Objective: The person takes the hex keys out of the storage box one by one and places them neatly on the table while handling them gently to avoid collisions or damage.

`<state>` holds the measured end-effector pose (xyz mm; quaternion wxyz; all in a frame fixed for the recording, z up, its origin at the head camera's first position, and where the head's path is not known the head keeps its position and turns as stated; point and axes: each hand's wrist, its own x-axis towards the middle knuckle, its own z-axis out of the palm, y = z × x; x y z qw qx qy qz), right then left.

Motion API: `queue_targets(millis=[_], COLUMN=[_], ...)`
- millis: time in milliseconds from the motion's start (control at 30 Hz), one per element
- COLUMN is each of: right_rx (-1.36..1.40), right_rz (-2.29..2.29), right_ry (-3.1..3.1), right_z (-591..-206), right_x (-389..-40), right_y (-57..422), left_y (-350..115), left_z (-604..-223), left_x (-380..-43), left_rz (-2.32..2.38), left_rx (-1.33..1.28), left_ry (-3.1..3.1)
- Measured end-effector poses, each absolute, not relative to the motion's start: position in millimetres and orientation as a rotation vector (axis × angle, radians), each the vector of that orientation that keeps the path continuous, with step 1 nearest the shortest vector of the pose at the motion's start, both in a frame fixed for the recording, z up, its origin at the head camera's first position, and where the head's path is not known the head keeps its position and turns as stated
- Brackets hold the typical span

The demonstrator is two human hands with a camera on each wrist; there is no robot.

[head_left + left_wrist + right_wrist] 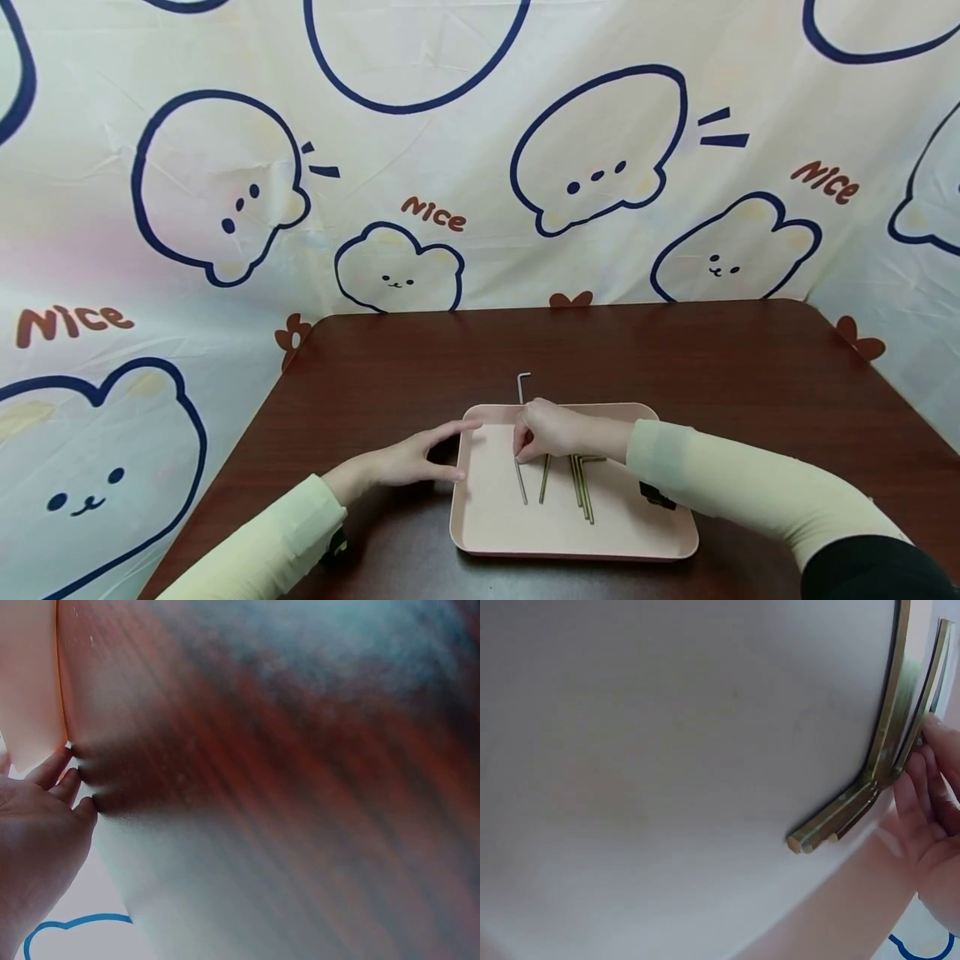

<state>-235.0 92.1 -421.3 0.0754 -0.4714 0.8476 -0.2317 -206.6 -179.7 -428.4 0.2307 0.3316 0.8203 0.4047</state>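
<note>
Head camera looks forward and down on the whole tray (495, 529); both wrist cameras share it, closer

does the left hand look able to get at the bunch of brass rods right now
Probably yes: bare tray floor leaves the left hand a way to the near ends of the brass rods, though the right hand's wrist is over their far side.

At one tray (630, 537) are two hands (401, 461); inside, three bunched brass hex keys (582, 492), one separate key (544, 481), one silver shaft (521, 485); beyond it, one bent silver end (519, 387).
</note>
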Motion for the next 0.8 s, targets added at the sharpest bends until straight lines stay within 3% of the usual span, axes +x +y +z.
queue_targets(millis=[400,800], right_rx=[-1.411,-1.318], right_rz=[-0.585,-0.889], right_ry=[2.561,2.376], right_z=[-418.6,-413.3], right_x=[-237.2,-240.9], right_y=[90.7,95.7], left_y=[-179.5,-179.7], left_z=[-426.9,-427.8], left_x=[-207.0,-205.9], left_rz=[1.12,1.124], left_rx=[0.893,0.911], left_ry=[2.25,2.253])
